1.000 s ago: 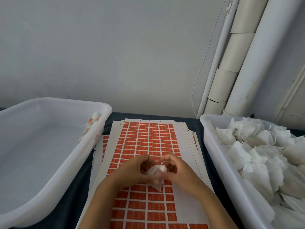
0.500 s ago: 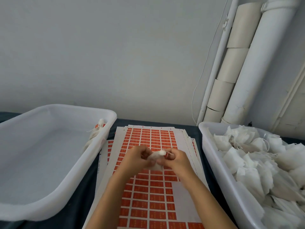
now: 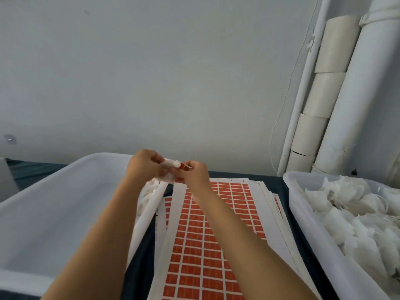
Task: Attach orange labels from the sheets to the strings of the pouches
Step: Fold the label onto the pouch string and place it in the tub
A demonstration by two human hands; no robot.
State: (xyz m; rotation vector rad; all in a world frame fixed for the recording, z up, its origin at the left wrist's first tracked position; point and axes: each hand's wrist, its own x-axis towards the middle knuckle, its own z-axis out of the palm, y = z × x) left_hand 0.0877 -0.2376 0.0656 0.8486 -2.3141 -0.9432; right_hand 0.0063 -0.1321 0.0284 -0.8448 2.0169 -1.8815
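A small white pouch [image 3: 167, 172] is held up between both hands, above the far right corner of the left bin. My left hand [image 3: 144, 164] grips the pouch from the left. My right hand [image 3: 191, 174] pinches an orange label [image 3: 184, 166] at the pouch's string end. Below the hands lies a stack of label sheets [image 3: 207, 234] covered with rows of orange labels. Several labelled pouches [image 3: 149, 191] lie inside the left bin at its right wall, partly hidden by my left forearm.
A large white bin [image 3: 54, 213] stands on the left. Another white bin [image 3: 303, 213] on the right is heaped with white pouches [image 3: 357, 213]. A dark cloth [image 3: 270, 176] covers the table. White pipes and cardboard tubes [image 3: 324, 94] stand against the wall at the right.
Both hands have risen from the sheet and moved left and away with the pouch. An orange label now shows in my right hand's fingers. The camera has tilted upward.
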